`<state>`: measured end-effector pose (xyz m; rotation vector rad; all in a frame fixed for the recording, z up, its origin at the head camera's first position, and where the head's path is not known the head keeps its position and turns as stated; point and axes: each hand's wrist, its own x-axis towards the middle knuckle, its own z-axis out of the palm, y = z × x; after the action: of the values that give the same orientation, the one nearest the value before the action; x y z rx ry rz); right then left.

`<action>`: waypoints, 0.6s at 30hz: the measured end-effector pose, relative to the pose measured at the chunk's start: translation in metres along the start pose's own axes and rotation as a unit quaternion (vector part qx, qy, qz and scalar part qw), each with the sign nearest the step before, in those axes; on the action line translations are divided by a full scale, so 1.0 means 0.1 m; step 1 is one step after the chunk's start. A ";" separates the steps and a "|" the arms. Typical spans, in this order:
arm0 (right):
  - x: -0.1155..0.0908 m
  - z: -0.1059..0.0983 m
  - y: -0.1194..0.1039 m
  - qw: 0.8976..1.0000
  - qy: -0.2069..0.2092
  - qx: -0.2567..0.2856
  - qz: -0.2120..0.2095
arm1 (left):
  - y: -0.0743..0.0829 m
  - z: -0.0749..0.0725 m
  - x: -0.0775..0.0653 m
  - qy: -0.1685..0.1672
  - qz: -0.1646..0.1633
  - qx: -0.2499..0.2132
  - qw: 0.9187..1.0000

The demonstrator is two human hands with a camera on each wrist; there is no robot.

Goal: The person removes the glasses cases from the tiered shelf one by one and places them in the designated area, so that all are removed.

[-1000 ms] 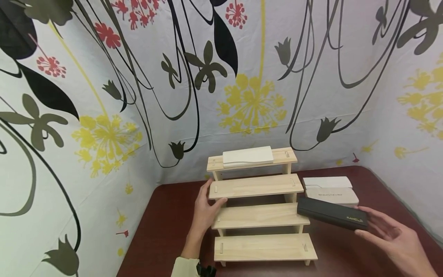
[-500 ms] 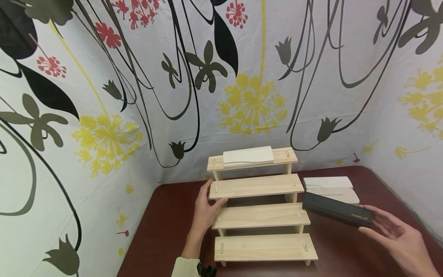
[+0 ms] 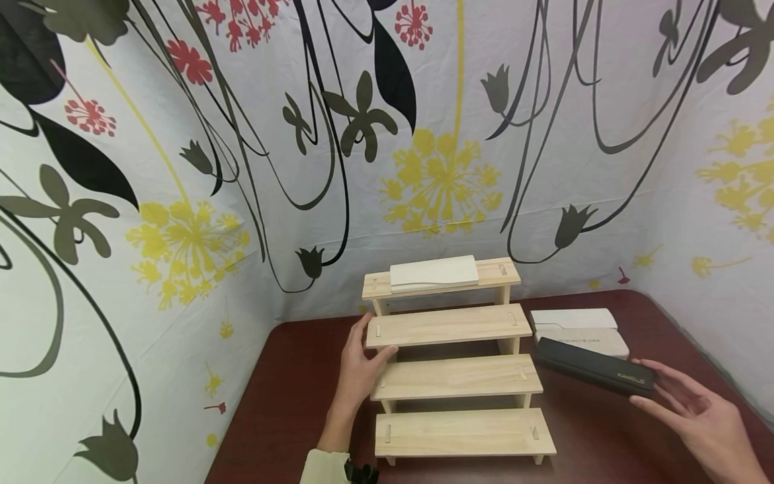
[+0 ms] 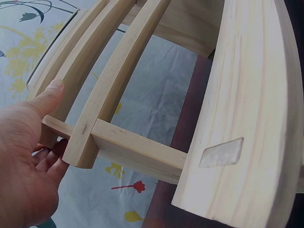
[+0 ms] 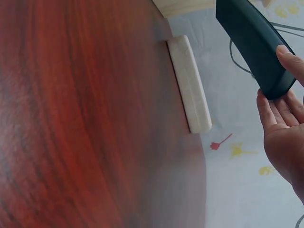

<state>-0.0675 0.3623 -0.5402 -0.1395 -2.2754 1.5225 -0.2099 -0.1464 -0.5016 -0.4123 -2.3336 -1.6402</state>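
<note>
A wooden four-step display rack (image 3: 456, 376) stands on the table. My left hand (image 3: 358, 366) grips the left end of its second step from the top; in the left wrist view the thumb (image 4: 53, 90) lies against one edge and the fingers curl round the other side. My right hand (image 3: 695, 410) holds a dark glasses case (image 3: 595, 366) with gold lettering by its right end, thumb on one side and fingers on the other. The case (image 5: 256, 45) is raised above the table, right of the rack, its far end overlapping a white case in the head view.
A white flap-lid case (image 3: 580, 331) lies on the dark red table (image 3: 284, 390), right of the rack. Another white case (image 3: 433, 273) rests on the top step. Flower-patterned cloth (image 3: 441, 181) hangs behind and at both sides.
My right hand has moved a little to the right with the dark glasses case, so its left end no longer overlaps the rack. The left hand keeps its place.
</note>
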 end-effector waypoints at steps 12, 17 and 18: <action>0.00 0.04 0.22 0.999 0.009 -0.033 0.015 | 0.01 0.00 0.00 -0.001 -0.003 -0.002 1.000; -0.01 0.05 0.29 0.998 0.010 -0.052 0.030 | 0.02 0.00 0.00 -0.002 -0.002 -0.001 1.000; -0.01 0.05 0.30 0.998 0.009 -0.055 0.036 | 0.02 0.00 0.00 -0.002 -0.001 -0.001 1.000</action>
<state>-0.0724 0.3693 -0.5695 -0.2674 -2.3636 1.4245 -0.2092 -0.1461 -0.5002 -0.4131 -2.3370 -1.6439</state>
